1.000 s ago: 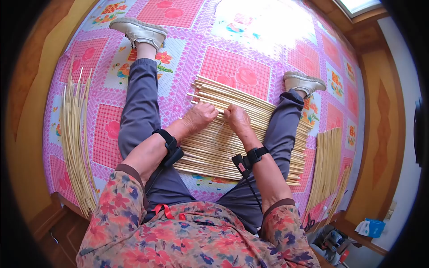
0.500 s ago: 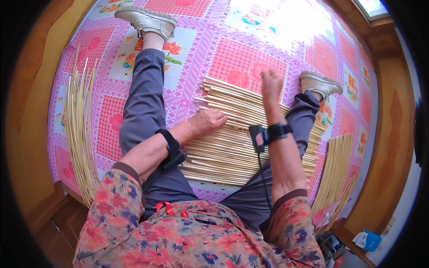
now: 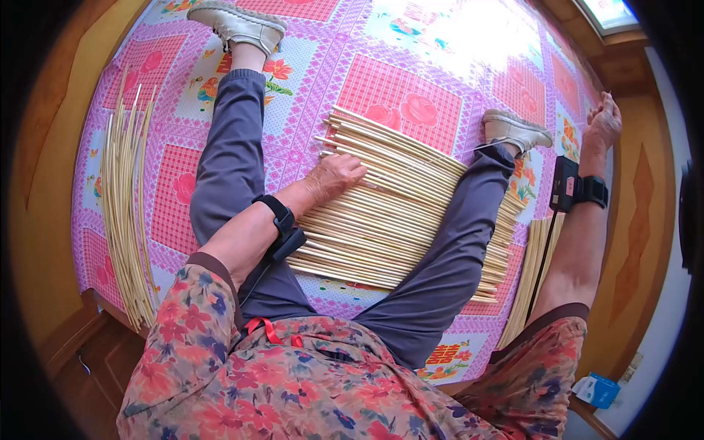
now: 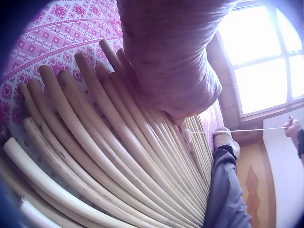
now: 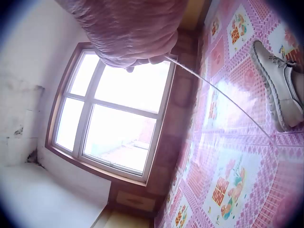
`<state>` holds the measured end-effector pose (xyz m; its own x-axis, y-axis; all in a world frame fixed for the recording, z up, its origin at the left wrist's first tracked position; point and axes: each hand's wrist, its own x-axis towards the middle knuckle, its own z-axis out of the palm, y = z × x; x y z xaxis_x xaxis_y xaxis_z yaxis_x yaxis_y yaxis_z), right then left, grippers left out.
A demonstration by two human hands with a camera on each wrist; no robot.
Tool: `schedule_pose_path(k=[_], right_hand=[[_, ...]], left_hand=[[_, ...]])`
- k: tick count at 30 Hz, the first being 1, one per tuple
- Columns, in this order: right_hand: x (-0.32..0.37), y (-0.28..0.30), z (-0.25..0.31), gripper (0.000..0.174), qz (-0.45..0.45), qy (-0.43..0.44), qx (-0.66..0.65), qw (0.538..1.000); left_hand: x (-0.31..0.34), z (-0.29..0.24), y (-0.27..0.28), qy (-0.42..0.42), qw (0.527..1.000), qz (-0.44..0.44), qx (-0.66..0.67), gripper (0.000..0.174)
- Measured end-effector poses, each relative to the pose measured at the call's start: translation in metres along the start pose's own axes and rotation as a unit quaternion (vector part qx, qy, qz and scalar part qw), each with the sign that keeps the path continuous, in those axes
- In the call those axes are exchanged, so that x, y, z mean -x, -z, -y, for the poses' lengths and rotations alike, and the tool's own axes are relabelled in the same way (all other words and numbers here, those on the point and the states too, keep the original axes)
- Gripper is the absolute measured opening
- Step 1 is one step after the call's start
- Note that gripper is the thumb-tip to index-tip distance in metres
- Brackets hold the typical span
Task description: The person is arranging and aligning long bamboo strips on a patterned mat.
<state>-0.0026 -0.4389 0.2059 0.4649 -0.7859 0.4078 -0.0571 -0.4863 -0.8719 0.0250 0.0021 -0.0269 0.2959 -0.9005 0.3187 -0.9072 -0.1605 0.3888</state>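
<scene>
A mat of pale reed sticks [image 3: 389,220] lies on the pink cloth between the person's outstretched legs. My left hand [image 3: 334,176] rests on the mat's far left part, with its fingers pressing down on the sticks [image 4: 95,142]. A thin thread [image 4: 247,130] leaves the mat just under those fingers [image 4: 180,118] and runs taut to the right. My right hand [image 3: 603,125] is raised far out to the right, beyond the right foot, and pinches the end of the thread [image 5: 218,95] between its fingertips [image 5: 142,61].
A loose bundle of long sticks [image 3: 125,198] lies along the cloth's left edge, and a shorter bundle [image 3: 539,271] lies on the right. Both shoes [image 3: 238,22] [image 3: 517,128] rest on the cloth. Wooden framing borders the cloth. A blue box [image 3: 598,389] sits lower right.
My right hand left the mat and swung far up and to the right, drawing the thread tight. The left hand stayed pressing on the sticks.
</scene>
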Motion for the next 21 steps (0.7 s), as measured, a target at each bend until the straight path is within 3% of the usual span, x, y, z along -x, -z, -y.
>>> schedule_pose_path(k=[1, 2, 3, 4, 5, 6, 8, 9, 10, 11, 16, 21], right_hand=[[0.001, 0.003, 0.007, 0.017, -0.064, -0.005, 0.066, 0.996], [0.022, -0.003, -0.004, 0.017, -0.062, 0.172, 0.228, 0.956], [0.056, -0.016, -0.018, 0.023, 0.054, 0.210, 0.171, 0.961], [0.089, -0.033, -0.044, 0.021, 0.200, 0.127, 0.093, 0.967], [0.143, -0.048, -0.060, 0.015, 0.337, -0.008, -0.012, 0.941], [0.191, -0.065, -0.033, 0.011, 0.389, -0.106, 0.048, 0.914], [0.255, -0.083, -0.049, 0.017, 0.497, -0.075, 0.174, 0.847], [0.271, -0.090, -0.032, 0.020, 0.532, -0.006, 0.246, 0.810], [0.286, -0.092, -0.036, 0.021, 0.533, 0.068, 0.237, 0.810], [0.296, -0.094, -0.040, 0.020, 0.547, 0.090, 0.282, 0.783], [0.304, -0.102, -0.046, 0.013, 0.533, 0.116, 0.356, 0.759], [0.300, -0.103, -0.051, 0.012, 0.530, 0.171, 0.329, 0.762]], left_hand=[[-0.002, -0.002, -0.001, 0.001, 1.000, -0.001, -0.002, 0.011], [-0.006, -0.003, -0.002, 0.001, 1.000, -0.006, -0.001, 0.011], [-0.006, -0.003, -0.002, -0.001, 1.000, -0.010, 0.003, 0.011], [-0.003, -0.003, -0.001, -0.001, 1.000, -0.010, 0.008, 0.011], [0.000, -0.004, -0.001, 0.000, 1.000, -0.009, 0.009, 0.011], [-0.001, -0.004, -0.001, 0.001, 1.000, -0.012, 0.010, 0.012], [-0.002, -0.002, -0.005, 0.005, 1.000, -0.012, 0.009, 0.013], [-0.001, -0.001, -0.004, 0.005, 1.000, -0.012, 0.009, 0.013], [0.000, -0.002, -0.004, 0.009, 1.000, -0.008, 0.002, 0.012], [-0.002, -0.002, -0.004, 0.011, 1.000, -0.004, -0.004, 0.012], [-0.002, -0.003, -0.001, 0.008, 1.000, -0.012, -0.011, 0.013], [-0.003, -0.003, 0.000, -0.003, 1.000, -0.018, -0.018, 0.015]])
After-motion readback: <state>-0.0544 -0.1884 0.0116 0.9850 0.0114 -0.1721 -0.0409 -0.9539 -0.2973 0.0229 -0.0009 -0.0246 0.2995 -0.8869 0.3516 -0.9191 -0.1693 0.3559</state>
